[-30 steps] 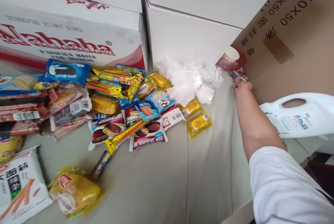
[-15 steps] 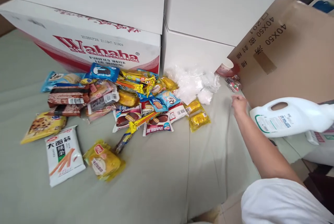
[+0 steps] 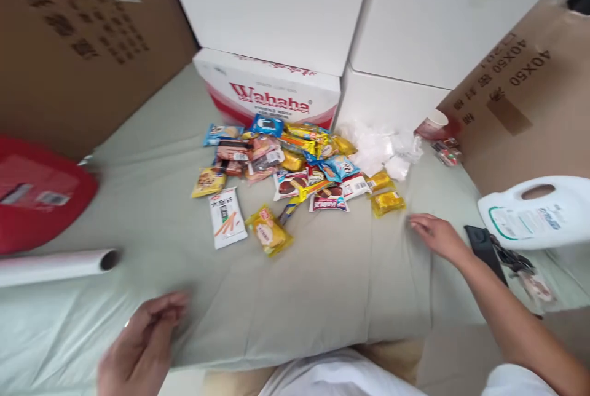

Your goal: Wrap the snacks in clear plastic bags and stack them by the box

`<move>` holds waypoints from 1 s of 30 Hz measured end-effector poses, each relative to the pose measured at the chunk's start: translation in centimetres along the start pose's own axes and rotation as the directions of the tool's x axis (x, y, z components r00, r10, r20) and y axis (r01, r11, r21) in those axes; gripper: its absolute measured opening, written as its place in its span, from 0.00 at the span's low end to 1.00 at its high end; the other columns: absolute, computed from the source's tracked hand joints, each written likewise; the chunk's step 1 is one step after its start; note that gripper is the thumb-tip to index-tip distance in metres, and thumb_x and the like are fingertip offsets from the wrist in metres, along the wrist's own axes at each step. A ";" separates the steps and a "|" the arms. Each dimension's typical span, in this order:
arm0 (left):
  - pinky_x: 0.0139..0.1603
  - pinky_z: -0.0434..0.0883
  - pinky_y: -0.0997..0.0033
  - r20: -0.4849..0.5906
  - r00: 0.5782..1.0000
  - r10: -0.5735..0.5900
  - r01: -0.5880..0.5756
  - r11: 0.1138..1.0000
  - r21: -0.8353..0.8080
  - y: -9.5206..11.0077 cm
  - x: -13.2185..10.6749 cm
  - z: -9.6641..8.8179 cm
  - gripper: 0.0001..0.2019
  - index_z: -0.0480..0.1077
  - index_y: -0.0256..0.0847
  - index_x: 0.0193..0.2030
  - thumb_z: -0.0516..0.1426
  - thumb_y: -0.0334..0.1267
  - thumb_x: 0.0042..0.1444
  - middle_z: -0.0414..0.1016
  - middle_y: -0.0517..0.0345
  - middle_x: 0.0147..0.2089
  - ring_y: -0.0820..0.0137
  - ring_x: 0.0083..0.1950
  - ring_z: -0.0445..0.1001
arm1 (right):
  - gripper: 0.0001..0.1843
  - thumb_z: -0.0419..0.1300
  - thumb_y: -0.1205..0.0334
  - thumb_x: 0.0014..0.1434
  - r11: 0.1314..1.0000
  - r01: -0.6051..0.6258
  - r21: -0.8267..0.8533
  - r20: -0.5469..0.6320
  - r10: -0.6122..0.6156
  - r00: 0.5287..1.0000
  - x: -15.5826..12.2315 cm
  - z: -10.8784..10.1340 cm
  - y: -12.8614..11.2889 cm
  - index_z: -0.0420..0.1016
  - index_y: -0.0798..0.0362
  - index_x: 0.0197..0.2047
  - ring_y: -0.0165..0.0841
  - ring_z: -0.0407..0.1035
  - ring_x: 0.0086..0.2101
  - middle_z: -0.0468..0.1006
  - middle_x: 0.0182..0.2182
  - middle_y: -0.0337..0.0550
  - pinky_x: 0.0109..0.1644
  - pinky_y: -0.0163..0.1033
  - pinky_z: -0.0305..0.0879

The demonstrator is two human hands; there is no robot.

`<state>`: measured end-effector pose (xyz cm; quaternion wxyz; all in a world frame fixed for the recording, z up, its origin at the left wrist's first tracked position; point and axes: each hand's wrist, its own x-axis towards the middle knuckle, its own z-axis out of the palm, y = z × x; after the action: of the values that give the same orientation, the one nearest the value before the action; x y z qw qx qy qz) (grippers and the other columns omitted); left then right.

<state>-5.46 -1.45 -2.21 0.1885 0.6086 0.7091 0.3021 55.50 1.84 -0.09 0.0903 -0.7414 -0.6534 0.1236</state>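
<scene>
My left hand [image 3: 142,334] is over the near left part of the cloth, blurred by motion. Its fingers curl in against the thumb, and nothing shows between them. On the right, my right hand [image 3: 433,236] has its fingers loosely stretched and holds nothing. Closest to it are the small yellow packets [image 3: 388,202]. Wrapped snacks lie in a heap, among them a chocolate pie packet [image 3: 328,199] and a blue biscuit packet [image 3: 267,125]. In front of the heap are a white spicy-strip snack bag [image 3: 228,217] and a yellow wrapped cake [image 3: 268,231].
Behind the snacks stand a Wahaha water carton [image 3: 271,95] and white boxes [image 3: 396,21]. Clear plastic bags [image 3: 382,144] and a paper cup [image 3: 433,124] sit at the back right. A white jug [image 3: 544,211] is at right; a red container [image 3: 41,199] and white roll [image 3: 55,267] at left.
The view has swung left and back, bringing in my left hand, the red container and the roll. My right hand has moved nearer to me, and its fingers have loosened from a fist.
</scene>
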 end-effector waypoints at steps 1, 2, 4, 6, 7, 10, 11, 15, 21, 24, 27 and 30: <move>0.32 0.76 0.67 -0.017 0.999 -0.033 0.033 0.999 -0.024 0.3 0.7 -0.4 0.11 0.74 0.54 0.41 0.51 0.42 0.59 0.81 0.67 0.33 0.65 0.33 0.81 | 0.22 0.52 0.47 0.64 0.999 -0.037 0.012 -0.026 0.037 0.999 0.8 -1.0 -0.7 0.83 0.48 0.46 0.45 0.79 0.44 0.85 0.44 0.49 0.52 0.48 0.73; 0.33 0.75 0.68 -0.033 0.999 -0.033 0.032 0.999 -0.031 0.7 1.7 -0.7 0.11 0.74 0.53 0.39 0.51 0.40 0.57 0.80 0.66 0.32 0.66 0.33 0.80 | 0.22 0.52 0.46 0.64 0.997 -0.068 0.022 -0.077 0.069 0.995 1.8 -2.1 -1.8 0.83 0.48 0.44 0.43 0.79 0.39 0.85 0.39 0.47 0.47 0.46 0.73; 0.41 0.76 0.66 -0.030 0.997 0.075 -0.076 0.995 -0.066 1.9 3.9 -0.5 0.11 0.74 0.48 0.35 0.50 0.38 0.57 0.80 0.62 0.36 0.65 0.39 0.80 | 0.22 0.52 0.46 0.65 0.996 -0.083 0.042 -0.201 0.090 0.975 4.1 -4.1 -4.8 0.82 0.50 0.43 0.41 0.77 0.33 0.84 0.33 0.44 0.40 0.42 0.71; 0.51 0.75 0.62 0.001 0.976 0.220 -0.219 0.971 -0.099 3.6 6.0 0.9 0.12 0.74 0.45 0.37 0.49 0.38 0.60 0.80 0.56 0.45 0.63 0.48 0.79 | 0.21 0.52 0.46 0.66 0.998 -0.024 0.054 -0.272 0.038 0.962 6.8 -5.7 -8.4 0.82 0.50 0.43 0.38 0.74 0.30 0.81 0.28 0.42 0.36 0.40 0.67; 0.54 0.74 0.60 0.026 0.961 0.277 -0.272 0.955 -0.116 4.6 6.9 2.1 0.12 0.74 0.44 0.40 0.49 0.38 0.61 0.79 0.53 0.49 0.62 0.51 0.78 | 0.20 0.53 0.47 0.66 0.999 0.016 0.042 -0.293 -0.003 0.956 8.2 -6.2 -10.1 0.82 0.50 0.43 0.37 0.72 0.29 0.79 0.27 0.41 0.35 0.39 0.66; 0.62 0.71 0.52 0.157 0.893 0.421 -0.408 0.906 -0.109 7.5 8.7 6.9 0.11 0.73 0.42 0.44 0.51 0.38 0.61 0.77 0.47 0.55 0.56 0.59 0.75 | 0.17 0.58 0.53 0.64 0.981 0.161 -0.110 -0.331 -0.189 0.925 12.2 -6.6 -14.0 0.81 0.50 0.51 0.39 0.73 0.36 0.80 0.38 0.45 0.41 0.41 0.68; 0.63 0.69 0.47 0.157 0.891 0.427 -0.420 0.904 -0.074 8.3 9.0 8.5 0.11 0.72 0.41 0.45 0.51 0.37 0.60 0.77 0.45 0.57 0.54 0.59 0.74 | 0.20 0.61 0.55 0.61 0.960 0.212 -0.184 -0.296 -0.260 0.919 13.4 -6.4 -14.7 0.78 0.49 0.56 0.41 0.73 0.41 0.79 0.46 0.48 0.44 0.43 0.69; 0.64 0.67 0.42 0.061 0.914 0.402 -0.400 0.916 -0.037 9.4 9.6 12.1 0.11 0.71 0.40 0.47 0.53 0.37 0.61 0.75 0.42 0.59 0.51 0.60 0.72 | 0.21 0.63 0.62 0.58 0.869 0.285 -0.405 -0.033 -0.325 0.945 15.9 -5.5 -15.3 0.80 0.45 0.55 0.48 0.69 0.51 0.76 0.55 0.50 0.45 0.46 0.69; 0.50 0.74 0.58 -0.099 0.969 0.228 -0.245 0.943 -0.226 7.9 9.5 11.0 0.11 0.72 0.41 0.45 0.53 0.43 0.64 0.74 0.46 0.51 0.59 0.49 0.74 | 0.14 0.59 0.54 0.63 0.975 0.203 0.085 -0.450 -0.144 0.881 14.0 -5.5 -13.4 0.83 0.51 0.44 0.37 0.72 0.36 0.82 0.39 0.45 0.41 0.42 0.68; 0.46 0.73 0.60 -0.084 0.981 0.173 -0.188 0.954 -0.233 7.9 9.5 10.8 0.10 0.71 0.41 0.40 0.51 0.42 0.63 0.74 0.50 0.44 0.62 0.42 0.73 | 0.14 0.65 0.54 0.56 0.785 0.139 0.604 -0.475 0.215 0.854 14.4 -5.7 -12.6 0.81 0.53 0.42 0.28 0.62 0.23 0.74 0.25 0.36 0.26 0.35 0.59; 0.47 0.71 0.59 -0.030 0.974 0.224 -0.226 0.959 -0.172 8.2 9.6 11.1 0.10 0.71 0.42 0.38 0.50 0.41 0.62 0.75 0.50 0.42 0.59 0.44 0.74 | 0.10 0.66 0.58 0.54 0.548 0.080 0.832 -0.359 0.423 0.832 16.3 -6.0 -12.2 0.74 0.52 0.37 0.24 0.52 0.19 0.64 0.20 0.29 0.20 0.32 0.49; 0.48 0.70 0.58 0.016 0.957 0.288 -0.283 0.948 -0.145 8.3 9.7 11.3 0.11 0.71 0.42 0.37 0.49 0.41 0.62 0.75 0.49 0.41 0.58 0.45 0.74 | 0.09 0.66 0.59 0.55 0.509 0.052 0.859 -0.303 0.425 0.853 18.6 -6.3 -12.2 0.69 0.50 0.34 0.24 0.54 0.19 0.63 0.20 0.29 0.21 0.31 0.54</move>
<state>6.11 10.92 -4.16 0.1985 0.6954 0.5869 0.3641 47.98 22.00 8.28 0.5806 -0.6773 -0.3792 0.2456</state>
